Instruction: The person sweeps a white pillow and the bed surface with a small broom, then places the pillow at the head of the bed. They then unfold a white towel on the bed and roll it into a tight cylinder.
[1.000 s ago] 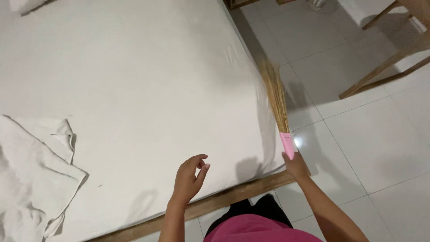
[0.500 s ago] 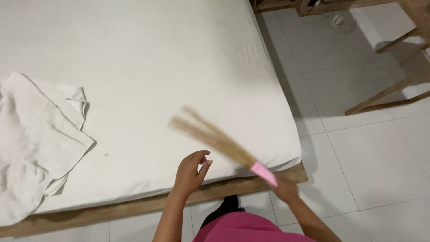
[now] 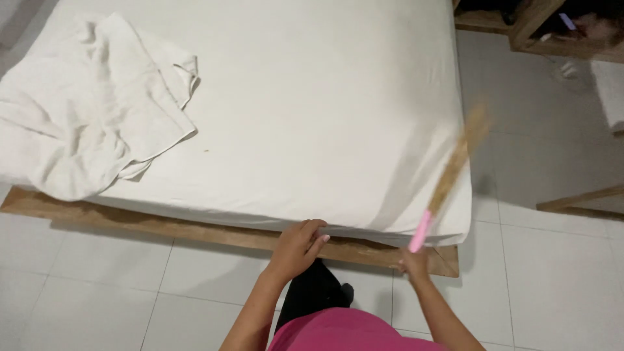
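My right hand (image 3: pixel 414 263) grips the pink handle of a stick broom (image 3: pixel 448 179) whose straw bristles point up and to the right, blurred, over the bed's near right corner. My left hand (image 3: pixel 298 246) hovers at the near edge of the mattress (image 3: pixel 312 110), fingers loosely curled and holding nothing. The mattress is covered by a white fitted sheet and rests on a wooden bed frame (image 3: pixel 195 231).
A crumpled white cloth (image 3: pixel 91 104) lies on the left part of the bed. White floor tiles (image 3: pixel 539 273) surround the bed. Wooden furniture (image 3: pixel 526 26) stands at the top right, and a wooden leg (image 3: pixel 578 198) juts in at the right.
The broom swung from the bed's right edge across the mattress and back up to the right. The view shifted back, so the bed frame and floor show.
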